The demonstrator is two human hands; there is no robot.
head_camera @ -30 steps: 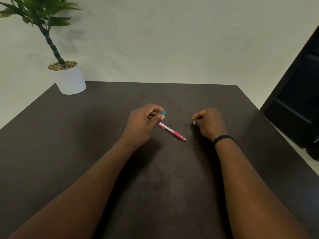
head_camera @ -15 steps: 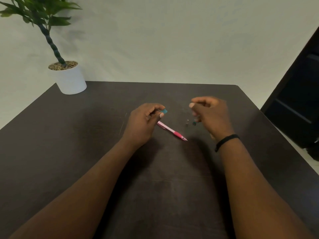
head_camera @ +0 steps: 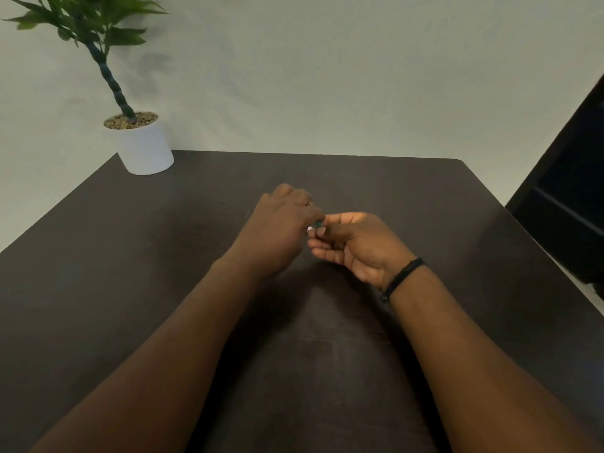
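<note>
My two hands meet above the middle of the dark table [head_camera: 425, 197]. My left hand [head_camera: 281, 230] is curled, back up, around a pink pen [head_camera: 309, 228], of which only a small pale bit shows between the hands. My right hand [head_camera: 356, 246] is turned palm up, its fingers curled, and its thumb and forefinger pinch a small teal piece [head_camera: 319, 223] right at the pen's end. The rest of the pen is hidden by the hands. A black band sits on my right wrist.
A white pot with a green plant [head_camera: 143, 148] stands at the table's far left corner. A dark piece of furniture [head_camera: 568, 197] stands off the table's right edge. A pale wall runs behind the table.
The pen has left the table and now sits inside my left hand. My right hand moved left, turned palm up and brought a small teal piece to the pen's end.
</note>
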